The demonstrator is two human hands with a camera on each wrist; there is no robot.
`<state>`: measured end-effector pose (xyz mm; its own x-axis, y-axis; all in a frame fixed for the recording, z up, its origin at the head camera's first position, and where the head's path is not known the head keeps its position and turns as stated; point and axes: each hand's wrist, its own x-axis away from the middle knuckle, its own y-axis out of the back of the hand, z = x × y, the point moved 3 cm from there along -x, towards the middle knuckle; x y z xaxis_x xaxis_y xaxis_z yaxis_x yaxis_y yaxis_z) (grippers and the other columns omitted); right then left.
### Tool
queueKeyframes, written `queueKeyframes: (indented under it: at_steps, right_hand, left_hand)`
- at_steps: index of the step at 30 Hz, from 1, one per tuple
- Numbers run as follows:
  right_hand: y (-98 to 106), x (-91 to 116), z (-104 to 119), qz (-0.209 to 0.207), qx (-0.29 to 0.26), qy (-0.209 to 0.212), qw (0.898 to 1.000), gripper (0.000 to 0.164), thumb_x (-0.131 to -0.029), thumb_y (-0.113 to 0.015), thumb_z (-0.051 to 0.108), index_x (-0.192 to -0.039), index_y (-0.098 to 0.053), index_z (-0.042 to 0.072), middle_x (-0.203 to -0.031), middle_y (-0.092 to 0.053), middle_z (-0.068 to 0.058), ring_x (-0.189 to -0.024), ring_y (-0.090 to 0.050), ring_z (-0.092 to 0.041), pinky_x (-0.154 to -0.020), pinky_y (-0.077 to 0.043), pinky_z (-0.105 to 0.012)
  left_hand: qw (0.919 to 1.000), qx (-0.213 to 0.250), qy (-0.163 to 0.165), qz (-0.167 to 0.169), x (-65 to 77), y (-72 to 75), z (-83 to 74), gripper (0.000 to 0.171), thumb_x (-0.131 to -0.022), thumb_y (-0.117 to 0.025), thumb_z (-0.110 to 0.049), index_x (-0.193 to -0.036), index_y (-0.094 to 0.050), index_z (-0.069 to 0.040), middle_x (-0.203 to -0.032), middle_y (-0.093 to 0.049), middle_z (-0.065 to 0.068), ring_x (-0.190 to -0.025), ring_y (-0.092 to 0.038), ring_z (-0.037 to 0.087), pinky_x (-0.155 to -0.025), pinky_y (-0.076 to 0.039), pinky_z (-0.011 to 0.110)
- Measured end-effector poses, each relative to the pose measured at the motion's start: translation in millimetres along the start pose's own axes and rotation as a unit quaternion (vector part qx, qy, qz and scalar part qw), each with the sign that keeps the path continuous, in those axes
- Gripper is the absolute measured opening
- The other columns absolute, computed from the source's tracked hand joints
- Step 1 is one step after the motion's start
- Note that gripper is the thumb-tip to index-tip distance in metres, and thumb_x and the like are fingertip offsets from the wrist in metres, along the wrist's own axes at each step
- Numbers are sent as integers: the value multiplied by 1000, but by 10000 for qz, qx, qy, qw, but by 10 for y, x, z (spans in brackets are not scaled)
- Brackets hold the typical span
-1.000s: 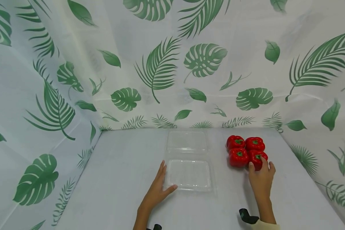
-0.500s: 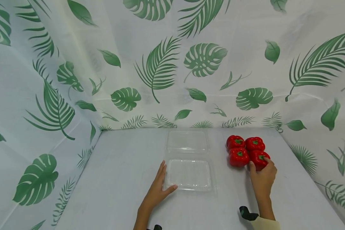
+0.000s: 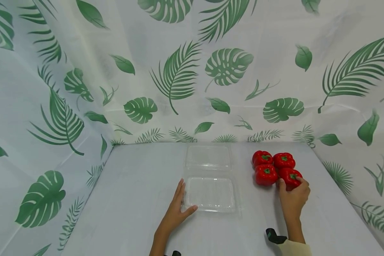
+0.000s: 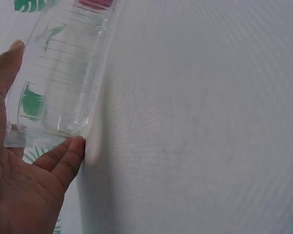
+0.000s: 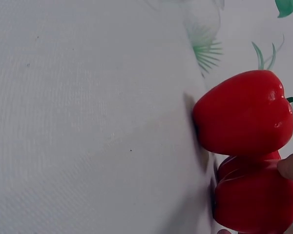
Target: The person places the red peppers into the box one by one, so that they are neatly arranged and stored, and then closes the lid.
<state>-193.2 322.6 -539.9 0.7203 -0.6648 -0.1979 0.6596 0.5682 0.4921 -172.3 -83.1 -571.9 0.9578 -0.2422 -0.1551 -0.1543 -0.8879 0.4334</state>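
My right hand (image 3: 293,201) grips the front right red bell pepper (image 3: 288,176), its thumb on the near left side and its fingers over the right side by the green stem. In the right wrist view, this held pepper (image 5: 256,197) sits beside another bell pepper (image 5: 246,114). A clear plastic clamshell container (image 3: 210,193) lies with its lid folded back. My left hand (image 3: 174,211) rests at the container's near left corner, fingers straight along the left side and thumb at the front rim. The left wrist view shows the fingertips (image 4: 77,146) right at the container's wall (image 4: 63,97).
Several red bell peppers stand in a tight group, among them the front left one (image 3: 265,174), back left one (image 3: 261,159) and back right one (image 3: 284,160). The container's lid (image 3: 208,156) lies toward the back. A leaf-print curtain (image 3: 192,71) borders the white table (image 3: 131,185).
The front right pepper has shifted slightly right, with my right hand moving along and its fingers closing round it. My left hand and the container stay in place.
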Motion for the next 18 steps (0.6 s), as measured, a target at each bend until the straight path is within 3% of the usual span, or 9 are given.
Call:
queueKeyframes:
  at_steps: [8, 13, 18]
  right_hand:
    - [18, 53, -56, -144, -300, -151, 9993, 68, -95, -58, 25, -148, -21, 4, -150, -28, -25, -146, -23, -36, -112, -32, -64]
    - [62, 111, -46, -345, -697, -609, 9951, 76, -95, -59, 29, -154, -13, 15, -158, -21, -13, -150, -17, -26, -118, -28, -55]
    - [133, 136, 10, -680, -1069, -807, 9887, 75, -94, -61, 35, -154, -17, 21, -158, -23, -6, -146, -23, -21, -120, -31, -43]
  left_hand:
    - [10000, 11, 15, 19, 1, -3, 10, 94, -87, -74, -35, -156, -16, -5, -166, -5, 5, -150, -18, 33, -111, -39, 54]
    - [10000, 71, 38, 34, -3, 5, -9, 94, -87, -73, -35, -157, -16, -7, -166, -4, 4, -150, -18, 34, -110, -39, 56]
    - [9999, 70, 84, 45, 0, 1, -1, 95, -87, -73, -39, -157, -16, -8, -167, -4, 1, -151, -18, 33, -111, -39, 55]
